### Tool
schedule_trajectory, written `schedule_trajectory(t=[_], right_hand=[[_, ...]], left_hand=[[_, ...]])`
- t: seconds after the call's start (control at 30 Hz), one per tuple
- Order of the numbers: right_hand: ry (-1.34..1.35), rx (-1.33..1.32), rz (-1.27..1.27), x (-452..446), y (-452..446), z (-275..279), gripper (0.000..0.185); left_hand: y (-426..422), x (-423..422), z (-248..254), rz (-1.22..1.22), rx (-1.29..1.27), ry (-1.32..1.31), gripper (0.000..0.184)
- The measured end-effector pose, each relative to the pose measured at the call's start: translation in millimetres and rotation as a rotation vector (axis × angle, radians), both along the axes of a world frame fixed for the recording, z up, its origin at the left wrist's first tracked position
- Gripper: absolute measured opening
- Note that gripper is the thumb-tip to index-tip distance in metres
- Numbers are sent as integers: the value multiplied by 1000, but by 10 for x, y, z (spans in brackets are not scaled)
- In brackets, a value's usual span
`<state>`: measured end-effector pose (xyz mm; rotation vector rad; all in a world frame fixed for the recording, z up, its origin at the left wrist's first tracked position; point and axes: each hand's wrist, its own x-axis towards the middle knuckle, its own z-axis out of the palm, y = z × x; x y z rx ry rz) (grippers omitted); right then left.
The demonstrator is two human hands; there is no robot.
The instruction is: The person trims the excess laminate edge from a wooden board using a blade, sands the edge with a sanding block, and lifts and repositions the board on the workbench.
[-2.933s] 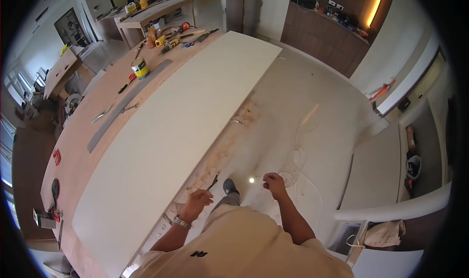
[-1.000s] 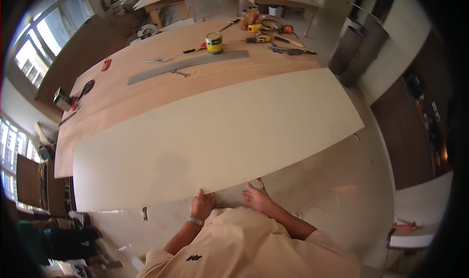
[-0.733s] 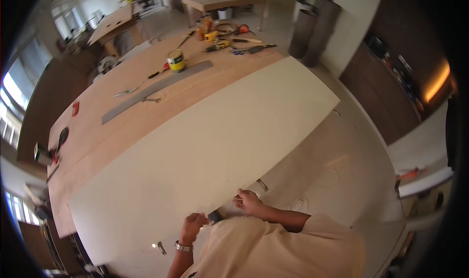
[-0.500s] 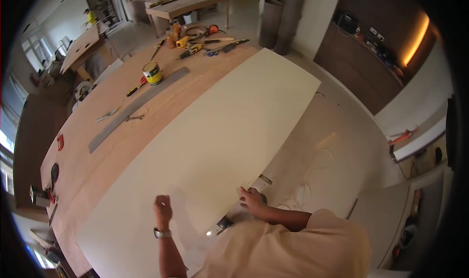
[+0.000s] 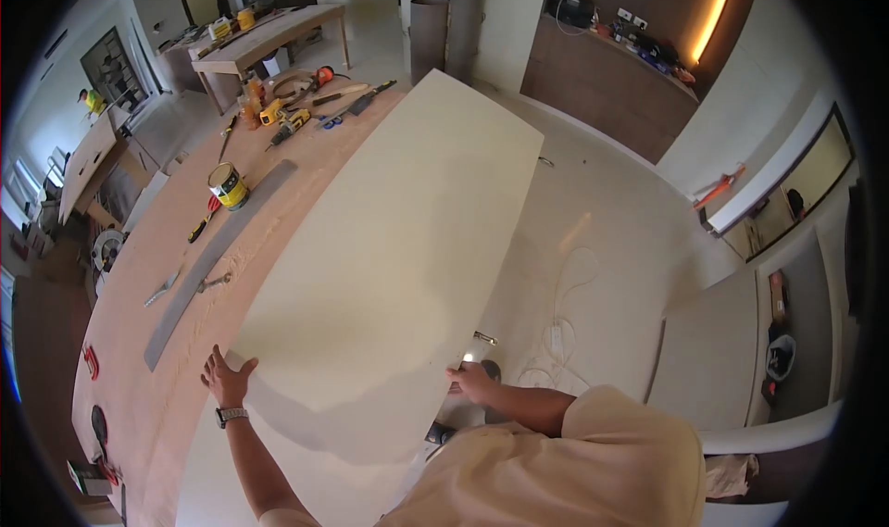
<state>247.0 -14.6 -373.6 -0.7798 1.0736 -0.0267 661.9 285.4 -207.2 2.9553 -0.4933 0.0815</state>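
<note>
A long off-white sheet [image 5: 398, 231] lies on a wooden worktable and reaches over its right side. My left hand [image 5: 227, 380], with a watch on the wrist, is at the sheet's left edge. Its fingers are spread and the thumb points toward the sheet. At the sheet's right edge, my right hand [image 5: 474, 382] has its fingers closed around the border; its underside is hidden. A shadow falls across the near part of the sheet. Just beyond my right hand, a small metal-looking piece [image 5: 485, 339] shows by the edge.
On the worktable [image 5: 185, 342] are a grey strip [image 5: 218, 263], a yellow-and-black can [image 5: 228, 186], a yellow drill [image 5: 289, 127] and several hand tools. A white cable [image 5: 558, 332] lies on the floor at right. Another table [image 5: 278, 34] stands behind; a person [image 5: 93, 101] is far left.
My left hand has moved from above the sheet to its left edge and its fingers have spread. My right hand stays at the right edge. The view has turned to the right.
</note>
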Motion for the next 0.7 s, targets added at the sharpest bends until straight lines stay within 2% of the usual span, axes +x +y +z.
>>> schedule_trajectory(t=[0.03, 0.13, 0.27, 0.33, 0.37, 0.5, 0.57, 0.6, 0.63, 0.67, 0.7], right_hand=[[-16, 18, -19, 11, 10, -121, 31], [-6, 5, -98, 78, 64, -328, 27], [41, -22, -221, 170, 205, -400, 26], [416, -767, 606, 178, 261, -291, 27], [586, -1143, 1030, 226, 251, -230, 27], [717, -1026, 1509, 478, 6, 54, 43], [713, -1015, 1869, 673, 73, 141, 52], [699, -1043, 2079, 811, 127, 142, 56], [692, -1103, 1904, 803, 146, -63, 55], [663, -1152, 1733, 729, 112, -395, 54], [650, -1206, 1693, 749, 72, -396, 54]], left_hand=[[36, 61, 28, -87, 5, -70, 92], [9, 255, 278, -185, -73, 278, 73], [-3, 358, 416, -224, -104, 313, 57], [-50, 405, 474, -168, -147, 409, 54], [-58, 423, 477, -165, -156, 377, 53], [-95, 269, 402, -130, -278, 328, 54], [-15, 194, 490, -92, -254, 380, 57], [66, 161, 440, 23, -255, 415, 60], [22, -35, 522, 71, -312, 347, 62], [-106, -255, 853, 109, -218, 426, 60], [-253, -487, 1150, 81, -83, 404, 53]])
